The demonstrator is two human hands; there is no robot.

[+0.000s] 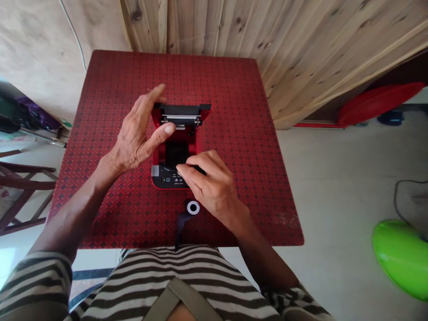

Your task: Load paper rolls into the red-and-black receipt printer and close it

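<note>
A small red and black printer (176, 154) sits on the table with its lid (182, 111) raised, showing a dark inner bay. My left hand (140, 129) is at its left side, thumb stretched across in front of the lid and fingers extended beside the lid's left edge. The fingers are apart, and whether they touch the lid I cannot tell. Over the printer's front right corner, my right hand (210, 180) has its fingers pinched together near the button panel (172, 178). What they hold, if anything, is hidden. Below lies a small roll (193, 207) with a white core and a dark strip trailing frontward.
The table (234, 102) has a red patterned cover and stands against a wooden plank wall (214, 26). At left is a wooden chair (25, 187). A bright green rounded object (401, 258) is on the floor at right.
</note>
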